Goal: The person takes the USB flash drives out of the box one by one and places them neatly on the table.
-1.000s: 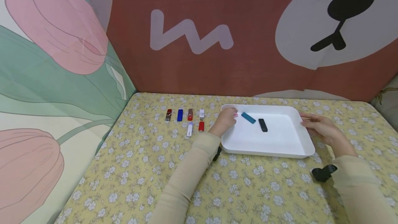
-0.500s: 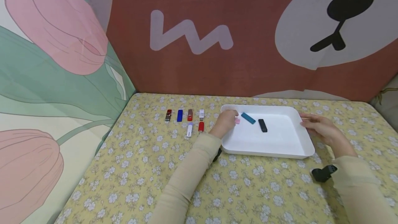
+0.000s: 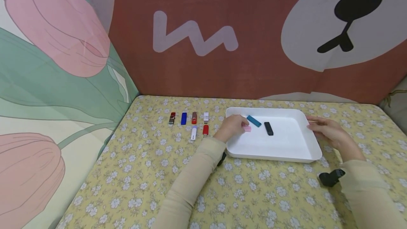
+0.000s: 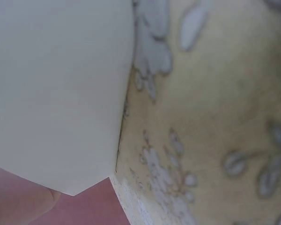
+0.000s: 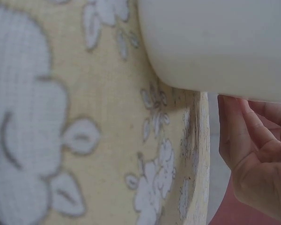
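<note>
Pinching a pink flash drive point(image 3: 246, 128) in left hand point(image 3: 231, 125), just inside left edge of white tray point(image 3: 295, 154), close beside a teal drive point(image 3: 254, 121) and near a black drive point(image 3: 268, 128). Resting right hand point(image 3: 327, 131) with loosely curled fingers against tray's right rim, gripping nothing. Lying in two rows on floral worktop point(image 3: 152, 172) left of tray: six more drives point(image 3: 194, 117).

Soft, even light is filling the head view, casting only faint shadows. Wide-angle distortion is bending the edges at 3 and 9 o'clock. Both wrist views are sitting too close, blurring everything.
</note>
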Demonstrator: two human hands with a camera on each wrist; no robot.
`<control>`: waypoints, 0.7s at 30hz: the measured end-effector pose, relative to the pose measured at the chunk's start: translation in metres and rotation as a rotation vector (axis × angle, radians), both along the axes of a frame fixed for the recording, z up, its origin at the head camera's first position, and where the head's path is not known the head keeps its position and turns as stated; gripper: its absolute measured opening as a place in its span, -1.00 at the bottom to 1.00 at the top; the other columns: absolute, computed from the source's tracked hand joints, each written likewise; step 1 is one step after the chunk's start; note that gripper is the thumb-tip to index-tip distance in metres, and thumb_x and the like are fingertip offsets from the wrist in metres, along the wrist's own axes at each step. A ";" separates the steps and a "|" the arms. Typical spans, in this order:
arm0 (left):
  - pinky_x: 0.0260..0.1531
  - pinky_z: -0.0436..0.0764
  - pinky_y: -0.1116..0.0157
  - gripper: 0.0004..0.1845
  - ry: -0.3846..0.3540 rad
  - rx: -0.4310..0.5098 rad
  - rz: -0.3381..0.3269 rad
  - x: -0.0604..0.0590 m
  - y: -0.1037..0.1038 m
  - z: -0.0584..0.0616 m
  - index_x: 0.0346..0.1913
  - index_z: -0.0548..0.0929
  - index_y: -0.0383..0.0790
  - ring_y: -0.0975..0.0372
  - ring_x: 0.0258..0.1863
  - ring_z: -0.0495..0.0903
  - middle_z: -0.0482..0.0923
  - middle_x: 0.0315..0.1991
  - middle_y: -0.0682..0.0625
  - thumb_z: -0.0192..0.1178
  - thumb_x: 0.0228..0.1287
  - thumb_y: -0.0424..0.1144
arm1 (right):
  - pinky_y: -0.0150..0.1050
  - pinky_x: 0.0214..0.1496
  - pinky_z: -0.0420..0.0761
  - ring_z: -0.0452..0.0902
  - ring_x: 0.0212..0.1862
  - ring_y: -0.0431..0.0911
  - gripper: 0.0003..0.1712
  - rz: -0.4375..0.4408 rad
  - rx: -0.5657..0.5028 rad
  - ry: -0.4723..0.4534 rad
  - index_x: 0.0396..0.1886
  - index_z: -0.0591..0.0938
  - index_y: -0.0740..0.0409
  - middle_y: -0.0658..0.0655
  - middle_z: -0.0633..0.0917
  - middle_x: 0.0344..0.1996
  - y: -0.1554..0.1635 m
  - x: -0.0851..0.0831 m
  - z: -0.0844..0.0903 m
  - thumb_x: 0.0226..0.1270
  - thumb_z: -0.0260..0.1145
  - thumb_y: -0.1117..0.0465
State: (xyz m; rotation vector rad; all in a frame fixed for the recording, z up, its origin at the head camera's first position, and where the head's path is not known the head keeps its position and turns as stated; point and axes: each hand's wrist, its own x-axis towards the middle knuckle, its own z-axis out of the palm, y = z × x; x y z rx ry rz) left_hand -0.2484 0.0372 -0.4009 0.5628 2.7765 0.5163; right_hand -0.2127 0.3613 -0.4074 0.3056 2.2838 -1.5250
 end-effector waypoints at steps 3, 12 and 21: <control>0.04 0.53 0.39 -0.67 -0.003 -0.002 -0.023 0.000 -0.001 0.000 0.07 0.68 0.05 0.29 0.00 0.57 0.68 -0.02 0.14 0.27 0.25 -0.27 | -0.55 -0.15 0.62 0.49 -0.29 -0.61 -0.12 0.004 -0.001 0.003 0.52 -0.03 0.22 -0.48 0.39 -0.24 0.000 0.000 0.001 0.41 0.17 0.00; 0.00 0.52 0.41 -0.72 -0.035 -0.020 -0.044 0.001 -0.001 0.001 0.02 0.70 0.07 0.34 -0.07 0.56 0.68 -0.07 0.18 0.28 0.25 -0.22 | -0.57 -0.14 0.62 0.48 -0.28 -0.61 -0.22 -0.005 -0.026 0.010 0.50 0.12 0.03 -0.36 0.42 -0.13 0.002 0.000 -0.003 0.39 0.20 0.00; -0.08 0.50 0.41 -0.77 -0.024 -0.005 -0.075 -0.001 -0.001 0.001 -0.06 0.71 0.05 0.33 -0.16 0.53 0.66 -0.16 0.16 0.31 0.21 -0.23 | -0.56 -0.17 0.63 0.51 -0.29 -0.59 -0.18 -0.003 -0.064 0.016 0.51 0.07 0.12 -0.60 0.46 -0.35 0.001 0.001 0.000 0.39 0.20 0.03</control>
